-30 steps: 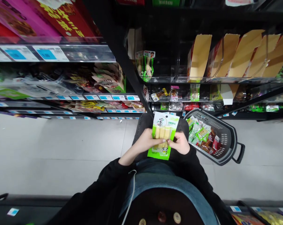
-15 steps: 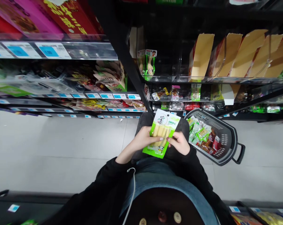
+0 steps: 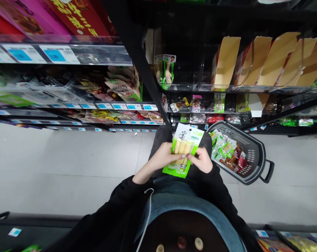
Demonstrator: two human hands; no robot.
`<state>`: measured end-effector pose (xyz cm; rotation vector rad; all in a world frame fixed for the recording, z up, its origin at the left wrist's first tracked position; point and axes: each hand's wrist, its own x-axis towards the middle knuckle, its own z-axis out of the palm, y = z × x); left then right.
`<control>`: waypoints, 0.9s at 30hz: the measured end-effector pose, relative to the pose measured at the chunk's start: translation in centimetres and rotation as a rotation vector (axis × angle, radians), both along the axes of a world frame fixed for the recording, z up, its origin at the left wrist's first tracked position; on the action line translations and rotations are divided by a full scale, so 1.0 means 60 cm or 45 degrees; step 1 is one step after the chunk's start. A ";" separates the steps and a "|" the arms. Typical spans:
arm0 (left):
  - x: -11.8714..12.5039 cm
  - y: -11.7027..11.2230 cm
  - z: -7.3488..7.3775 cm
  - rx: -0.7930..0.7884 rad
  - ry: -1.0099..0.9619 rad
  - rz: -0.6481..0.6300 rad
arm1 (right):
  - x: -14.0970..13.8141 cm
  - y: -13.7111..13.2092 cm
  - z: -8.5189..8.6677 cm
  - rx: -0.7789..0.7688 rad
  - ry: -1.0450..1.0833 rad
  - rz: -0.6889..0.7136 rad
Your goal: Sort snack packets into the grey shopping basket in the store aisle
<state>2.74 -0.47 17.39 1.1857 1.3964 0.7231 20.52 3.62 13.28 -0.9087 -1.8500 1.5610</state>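
Observation:
A green and white snack packet (image 3: 183, 148) with pale yellow sticks behind its clear window lies face up over my knees. My left hand (image 3: 165, 155) grips its left side, the thumb across the front. At the right edge, my right hand (image 3: 201, 161) pinches it, thumb on top; the fingers of both hands are mostly hidden behind the packet. By my right knee a dark grey basket (image 3: 253, 147) stands on the floor, holding several green packets (image 3: 228, 148) and some reddish-brown packets (image 3: 233, 162).
Black shelves rise in front, with opened cardboard boxes (image 3: 226, 63) at right and hanging green packets (image 3: 168, 71) near the upright. Stacked red boxes (image 3: 82, 19) fill the upper left shelf. A white cable (image 3: 149, 213) hangs down my front. Another shelf (image 3: 37, 232) stands behind me.
The packet and my left hand have shifted slightly to the right. My right hand keeps its hold at the edge, and the basket has stayed put.

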 end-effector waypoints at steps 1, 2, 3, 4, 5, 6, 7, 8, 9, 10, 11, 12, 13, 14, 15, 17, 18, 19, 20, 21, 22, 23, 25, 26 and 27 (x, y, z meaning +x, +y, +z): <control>0.001 0.000 0.000 0.002 -0.011 -0.006 | 0.000 0.001 0.000 0.016 0.001 -0.013; 0.002 0.000 0.000 0.003 -0.019 -0.009 | 0.000 0.001 -0.001 0.031 0.006 -0.029; 0.002 0.000 -0.001 0.004 -0.025 -0.014 | 0.000 0.001 -0.001 0.044 0.013 -0.046; 0.002 -0.001 -0.002 0.004 -0.026 -0.019 | 0.000 0.001 -0.002 0.054 0.019 -0.062; 0.001 -0.001 -0.004 0.004 -0.022 -0.024 | -0.001 0.000 -0.002 0.061 0.022 -0.072; 0.000 -0.001 -0.005 0.006 -0.012 -0.028 | -0.001 0.000 -0.002 0.064 0.023 -0.078; -0.001 -0.001 -0.006 0.008 0.001 -0.031 | -0.002 -0.001 -0.002 0.060 0.026 -0.080; -0.002 -0.001 -0.007 0.015 0.013 -0.035 | -0.003 -0.002 -0.001 0.054 0.027 -0.088; -0.002 0.000 -0.007 0.025 0.025 -0.042 | -0.004 -0.002 0.000 0.049 0.026 -0.102; -0.002 0.000 -0.006 0.046 0.032 -0.046 | -0.005 -0.003 0.001 0.046 0.027 -0.123; -0.002 0.001 -0.004 0.078 0.042 -0.052 | -0.006 -0.004 0.001 0.044 0.028 -0.149; -0.001 0.002 -0.002 0.123 0.062 -0.059 | -0.008 -0.004 0.001 0.046 0.028 -0.176; 0.000 0.003 0.001 0.174 0.092 -0.069 | -0.009 -0.005 0.001 0.051 0.028 -0.204; 0.001 0.004 0.003 0.220 0.132 -0.079 | -0.011 -0.005 0.000 0.056 0.027 -0.228; 0.002 0.004 0.006 0.253 0.180 -0.088 | -0.012 -0.005 -0.001 0.060 0.026 -0.247; 0.004 0.005 0.008 0.272 0.277 -0.094 | -0.014 -0.005 -0.001 0.077 0.020 -0.277; 0.005 0.004 0.008 0.263 0.312 -0.093 | -0.015 -0.006 -0.001 0.093 0.014 -0.289; 0.005 0.004 0.007 0.253 0.336 -0.092 | -0.016 -0.007 0.000 0.118 0.004 -0.301; 0.005 0.003 0.005 0.246 0.348 -0.091 | -0.016 -0.008 0.002 0.153 -0.016 -0.318; 0.005 0.003 0.002 0.238 0.348 -0.091 | -0.016 -0.009 0.004 0.192 -0.042 -0.335; 0.005 0.002 -0.001 0.229 0.339 -0.089 | -0.016 -0.010 0.006 0.234 -0.072 -0.348; 0.005 0.001 -0.004 0.220 0.323 -0.079 | -0.016 -0.010 0.009 0.271 -0.101 -0.355; 0.007 -0.001 -0.010 0.203 0.278 -0.039 | -0.015 -0.011 0.014 0.324 -0.146 -0.353; 0.009 -0.001 -0.013 0.198 0.256 -0.018 | -0.014 -0.011 0.016 0.336 -0.161 -0.346; 0.010 -0.002 -0.015 0.198 0.241 0.006 | -0.014 -0.011 0.018 0.345 -0.172 -0.336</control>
